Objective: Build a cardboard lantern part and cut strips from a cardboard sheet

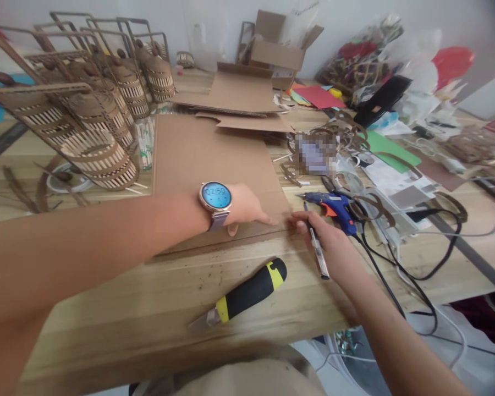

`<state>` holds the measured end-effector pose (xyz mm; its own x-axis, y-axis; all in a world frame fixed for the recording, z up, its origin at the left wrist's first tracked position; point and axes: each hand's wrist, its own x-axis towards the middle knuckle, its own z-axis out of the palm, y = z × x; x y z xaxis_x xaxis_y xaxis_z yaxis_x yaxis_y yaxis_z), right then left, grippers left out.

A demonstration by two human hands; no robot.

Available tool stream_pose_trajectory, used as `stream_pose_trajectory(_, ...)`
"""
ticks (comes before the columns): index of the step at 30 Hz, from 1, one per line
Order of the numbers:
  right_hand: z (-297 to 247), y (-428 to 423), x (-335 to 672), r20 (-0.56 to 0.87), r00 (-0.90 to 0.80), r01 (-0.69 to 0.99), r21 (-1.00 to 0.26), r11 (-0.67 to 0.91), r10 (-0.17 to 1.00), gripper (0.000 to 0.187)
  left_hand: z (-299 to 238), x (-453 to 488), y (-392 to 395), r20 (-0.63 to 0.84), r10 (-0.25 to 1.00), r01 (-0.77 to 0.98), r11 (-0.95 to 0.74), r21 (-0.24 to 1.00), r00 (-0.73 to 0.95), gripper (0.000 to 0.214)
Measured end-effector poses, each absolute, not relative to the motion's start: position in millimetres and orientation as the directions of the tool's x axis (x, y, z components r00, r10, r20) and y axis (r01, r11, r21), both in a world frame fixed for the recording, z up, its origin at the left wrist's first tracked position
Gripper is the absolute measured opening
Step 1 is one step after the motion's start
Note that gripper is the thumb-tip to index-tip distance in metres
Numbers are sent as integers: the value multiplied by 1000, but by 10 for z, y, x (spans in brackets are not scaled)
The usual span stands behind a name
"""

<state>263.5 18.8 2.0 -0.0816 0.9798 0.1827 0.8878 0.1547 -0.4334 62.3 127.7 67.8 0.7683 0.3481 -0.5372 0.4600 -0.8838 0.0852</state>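
A flat piece of brown cardboard (214, 157) lies on the wooden table. My left hand (247, 204), with a watch (215, 197) on its wrist, rests on the near part of this cardboard, index finger stretched towards its right edge and thumb apart. Just past that edge, my right hand (328, 236) grips a pen (318, 254) with its clear barrel slanting down towards me. The pen's front end is partly hidden by the fingers. Nearer to me lies a black and yellow utility knife (247, 294), its blade pointing left.
Several woven lidded baskets (103, 115) with tall handles crowd the left. A blue glue gun (334, 208) and its cable lie right of my right hand, beside brown strips and papers. More folded cardboard (243, 91) and an open box (276, 52) stand behind.
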Motion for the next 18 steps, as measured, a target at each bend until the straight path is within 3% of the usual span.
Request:
stream_pose_trajectory(12, 24, 252, 2663, 192, -32, 926, -365, 102, 981, 33, 762, -128, 1101, -648, 394, 550, -834, 46, 652, 100)
stream_pose_trajectory(18, 150, 233, 2460, 324, -174, 885, -362, 292, 930, 35, 695, -136, 1163, -643, 382, 544, -837, 65, 664, 102)
